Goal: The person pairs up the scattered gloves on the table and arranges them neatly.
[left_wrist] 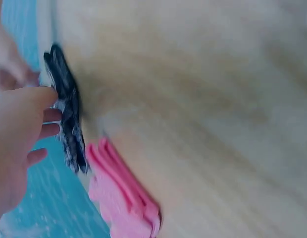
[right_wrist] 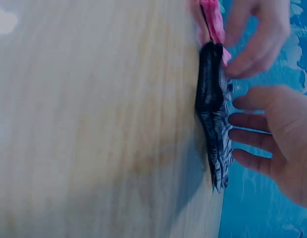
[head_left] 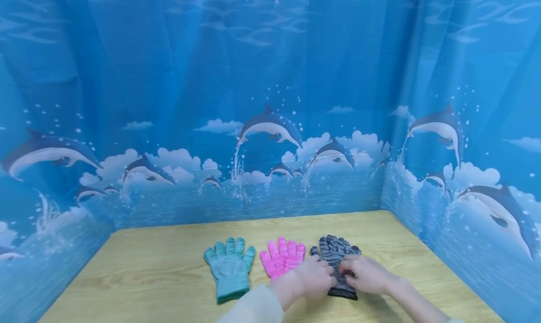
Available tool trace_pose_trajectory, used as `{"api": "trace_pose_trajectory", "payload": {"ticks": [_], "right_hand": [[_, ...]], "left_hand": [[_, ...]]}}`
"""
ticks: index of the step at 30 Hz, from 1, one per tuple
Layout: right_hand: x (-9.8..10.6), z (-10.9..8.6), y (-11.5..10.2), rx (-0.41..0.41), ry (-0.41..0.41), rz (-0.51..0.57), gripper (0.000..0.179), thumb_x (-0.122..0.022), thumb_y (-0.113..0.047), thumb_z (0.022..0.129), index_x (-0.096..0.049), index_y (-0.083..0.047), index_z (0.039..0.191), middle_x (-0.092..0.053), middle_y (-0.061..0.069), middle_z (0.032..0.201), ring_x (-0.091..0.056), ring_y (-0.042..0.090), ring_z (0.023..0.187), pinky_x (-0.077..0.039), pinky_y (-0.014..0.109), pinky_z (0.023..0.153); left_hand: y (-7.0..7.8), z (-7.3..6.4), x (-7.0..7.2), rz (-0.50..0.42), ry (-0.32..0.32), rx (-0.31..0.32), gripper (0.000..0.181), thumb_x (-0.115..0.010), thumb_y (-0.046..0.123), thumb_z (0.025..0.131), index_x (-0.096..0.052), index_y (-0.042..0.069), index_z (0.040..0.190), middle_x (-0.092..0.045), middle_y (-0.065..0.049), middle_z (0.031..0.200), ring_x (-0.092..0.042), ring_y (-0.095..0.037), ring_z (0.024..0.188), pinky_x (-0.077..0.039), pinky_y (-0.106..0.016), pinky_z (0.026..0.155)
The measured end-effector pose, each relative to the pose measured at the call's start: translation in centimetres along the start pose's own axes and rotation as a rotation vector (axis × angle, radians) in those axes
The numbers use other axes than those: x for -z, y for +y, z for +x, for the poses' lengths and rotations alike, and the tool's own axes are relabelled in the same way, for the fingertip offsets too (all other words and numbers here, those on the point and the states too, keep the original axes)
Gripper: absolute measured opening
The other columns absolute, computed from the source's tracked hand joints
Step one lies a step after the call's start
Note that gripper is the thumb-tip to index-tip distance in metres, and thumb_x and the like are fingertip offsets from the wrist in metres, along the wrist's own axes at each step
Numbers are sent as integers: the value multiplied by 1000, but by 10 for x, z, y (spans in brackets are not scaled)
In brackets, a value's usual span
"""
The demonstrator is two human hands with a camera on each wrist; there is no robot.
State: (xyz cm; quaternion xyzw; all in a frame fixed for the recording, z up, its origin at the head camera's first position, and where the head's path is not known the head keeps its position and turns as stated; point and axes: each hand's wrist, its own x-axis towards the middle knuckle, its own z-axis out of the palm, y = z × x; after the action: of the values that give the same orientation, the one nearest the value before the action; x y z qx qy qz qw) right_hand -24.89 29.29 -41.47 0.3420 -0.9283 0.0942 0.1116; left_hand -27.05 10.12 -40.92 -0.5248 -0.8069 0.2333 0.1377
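Note:
A pair of black-and-grey striped knit gloves (head_left: 336,262) lies flat on the table, fingers pointing away and dark cuff nearest me. My left hand (head_left: 314,276) is over its left side; in the left wrist view this hand (left_wrist: 20,134) has its fingers spread at the gloves. Over the right side is my right hand (head_left: 367,273). The right wrist view shows that hand (right_wrist: 287,134) with loosely extended fingertips at the striped surface; whether they press cannot be told. Pink gloves (head_left: 279,257) lie just left, partly hidden by my left forearm.
Green gloves (head_left: 230,271) lie farther left on the wood-grain table (head_left: 156,266), in a row with the others. A blue dolphin-print curtain (head_left: 203,102) surrounds the table at the back and both sides.

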Motion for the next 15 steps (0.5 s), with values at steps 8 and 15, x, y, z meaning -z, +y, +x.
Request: {"api": "trace_pose_trajectory", "payload": {"ticks": [8,15], "right_hand": [[-1,-2,13,-39,24,-76,14,-72,-12,71,-65,-15,83,-55,-9,83,-56,9,72,-49,29,61],[-9,-9,18,93,42,-111,23,-72,-15,70,-64,-14,92,-56,-5,94,-57,15,84,-50,32,72]], "left_hand": [[19,0,2,65,55,-86,28,-46,39,94,-57,33,119,-53,17,118,-48,-3,108,-37,-24,92],[22,-1,-6,223,71,-152,52,-28,60,94,-39,35,138,-40,20,137,-35,-2,123,-32,-25,98]]}}
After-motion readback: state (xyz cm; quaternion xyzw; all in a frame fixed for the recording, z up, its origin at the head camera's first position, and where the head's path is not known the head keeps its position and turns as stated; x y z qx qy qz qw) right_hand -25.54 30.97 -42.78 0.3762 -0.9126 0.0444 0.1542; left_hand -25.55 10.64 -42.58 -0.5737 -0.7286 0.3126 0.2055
